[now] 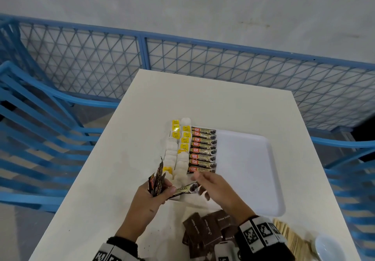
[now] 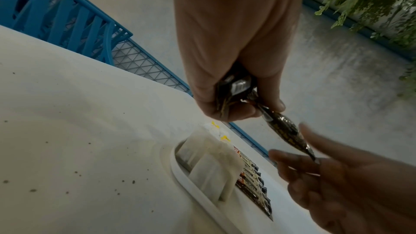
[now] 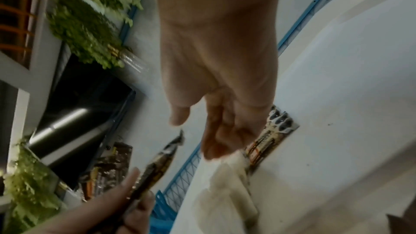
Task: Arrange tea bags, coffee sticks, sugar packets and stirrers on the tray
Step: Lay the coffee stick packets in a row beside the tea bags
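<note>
White rectangular plastic tray [image 1: 253, 171]: on the white worktop [image 1: 125, 139], middle, long side running near to far; right half bare, presumably kept for the sugar and stirrers.

White paper tea bags with yellow tags [image 1: 178, 149]: two overlapped columns along the tray's left edge, shingled to save room.

Dark brown coffee sticks with red-and-gold labels [image 1: 203, 150]: one column just right of the tea bags, labels up, stacked edge to edge from far to near; column short of the tray's near end.

Left hand [image 1: 150, 197]: clamped on a fan of spare coffee sticks [image 1: 157, 181], held upright as a ready supply; one loose stick [image 1: 185, 188] offered sideways toward the right.

Right hand [image 1: 217, 187]: fingers relaxed and apart, holding nothing, close to that stick's free end; likely taking it for the next slot.

Dark brown square sugar packets [image 1: 205, 230]: loose heap on the worktop, near, off the tray.

Pale wooden stirrers [image 1: 288, 238]: bundle near right, off the tray, beside a white bowl [image 1: 328, 248].
</note>
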`<action>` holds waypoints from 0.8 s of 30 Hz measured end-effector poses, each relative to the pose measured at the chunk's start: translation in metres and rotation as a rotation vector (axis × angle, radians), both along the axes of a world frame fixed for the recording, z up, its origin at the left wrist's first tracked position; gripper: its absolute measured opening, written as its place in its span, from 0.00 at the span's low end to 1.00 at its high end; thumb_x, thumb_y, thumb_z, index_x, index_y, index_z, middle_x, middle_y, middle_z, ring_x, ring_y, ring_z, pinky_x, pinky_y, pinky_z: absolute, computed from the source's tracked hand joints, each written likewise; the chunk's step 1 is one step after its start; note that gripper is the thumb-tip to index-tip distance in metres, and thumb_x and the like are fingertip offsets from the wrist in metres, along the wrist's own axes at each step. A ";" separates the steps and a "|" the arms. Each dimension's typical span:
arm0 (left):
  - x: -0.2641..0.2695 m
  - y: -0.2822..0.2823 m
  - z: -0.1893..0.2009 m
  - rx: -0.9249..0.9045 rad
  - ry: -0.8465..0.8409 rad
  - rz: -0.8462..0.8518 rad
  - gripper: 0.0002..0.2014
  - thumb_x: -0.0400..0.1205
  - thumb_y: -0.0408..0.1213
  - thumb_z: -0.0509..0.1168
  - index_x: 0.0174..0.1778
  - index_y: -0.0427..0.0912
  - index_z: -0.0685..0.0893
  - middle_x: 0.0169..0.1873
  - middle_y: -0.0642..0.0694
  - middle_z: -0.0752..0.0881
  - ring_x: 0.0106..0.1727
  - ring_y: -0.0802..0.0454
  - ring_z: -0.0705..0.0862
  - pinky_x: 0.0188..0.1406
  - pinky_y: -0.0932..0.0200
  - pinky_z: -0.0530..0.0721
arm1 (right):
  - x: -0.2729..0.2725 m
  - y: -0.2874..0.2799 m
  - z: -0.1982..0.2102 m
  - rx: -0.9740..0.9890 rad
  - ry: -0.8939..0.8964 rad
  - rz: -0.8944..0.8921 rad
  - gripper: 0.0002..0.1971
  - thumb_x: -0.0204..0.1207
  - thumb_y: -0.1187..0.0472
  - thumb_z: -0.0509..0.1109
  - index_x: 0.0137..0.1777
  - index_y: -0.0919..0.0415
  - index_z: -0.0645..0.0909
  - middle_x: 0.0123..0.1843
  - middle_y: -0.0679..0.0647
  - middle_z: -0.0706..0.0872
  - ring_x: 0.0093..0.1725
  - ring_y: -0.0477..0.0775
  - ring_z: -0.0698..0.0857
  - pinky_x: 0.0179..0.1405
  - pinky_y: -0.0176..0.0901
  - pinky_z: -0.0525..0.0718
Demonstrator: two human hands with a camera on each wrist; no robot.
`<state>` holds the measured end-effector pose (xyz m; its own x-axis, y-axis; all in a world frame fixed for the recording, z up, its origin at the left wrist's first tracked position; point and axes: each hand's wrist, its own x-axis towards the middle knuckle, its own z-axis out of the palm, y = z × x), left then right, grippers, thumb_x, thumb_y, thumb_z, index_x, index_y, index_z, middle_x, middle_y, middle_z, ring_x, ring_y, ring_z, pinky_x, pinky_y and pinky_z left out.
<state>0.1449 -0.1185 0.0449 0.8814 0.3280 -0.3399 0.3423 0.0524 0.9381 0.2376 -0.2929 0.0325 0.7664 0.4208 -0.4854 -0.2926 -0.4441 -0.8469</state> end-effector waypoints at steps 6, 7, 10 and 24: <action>0.000 -0.004 0.006 0.008 -0.037 0.004 0.04 0.73 0.27 0.73 0.38 0.36 0.84 0.25 0.52 0.83 0.24 0.63 0.75 0.23 0.73 0.73 | -0.016 0.002 0.014 0.191 0.113 0.089 0.04 0.74 0.62 0.74 0.45 0.62 0.83 0.36 0.55 0.85 0.33 0.47 0.85 0.30 0.33 0.80; 0.000 -0.004 0.007 0.018 -0.043 0.008 0.04 0.73 0.27 0.73 0.37 0.36 0.84 0.24 0.52 0.83 0.22 0.63 0.75 0.22 0.73 0.72 | -0.016 0.002 0.015 0.210 0.120 0.073 0.03 0.74 0.63 0.73 0.45 0.63 0.83 0.35 0.55 0.85 0.31 0.46 0.84 0.30 0.33 0.80; 0.002 -0.002 0.007 0.041 -0.060 0.019 0.04 0.73 0.27 0.73 0.36 0.36 0.84 0.22 0.53 0.83 0.21 0.63 0.74 0.22 0.74 0.72 | -0.017 -0.001 0.015 0.268 0.162 0.053 0.04 0.78 0.66 0.68 0.44 0.64 0.84 0.35 0.53 0.86 0.31 0.46 0.83 0.31 0.33 0.80; -0.011 0.012 -0.002 0.002 0.038 -0.010 0.20 0.81 0.49 0.63 0.30 0.40 0.68 0.18 0.52 0.69 0.20 0.58 0.65 0.19 0.67 0.64 | -0.003 -0.040 -0.013 0.258 0.178 -0.468 0.00 0.74 0.74 0.69 0.43 0.72 0.81 0.33 0.62 0.85 0.30 0.51 0.83 0.30 0.34 0.84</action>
<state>0.1340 -0.1064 0.0430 0.8711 0.3204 -0.3723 0.3779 0.0469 0.9246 0.2350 -0.3328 0.0197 0.8155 0.1778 -0.5508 -0.5571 -0.0174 -0.8303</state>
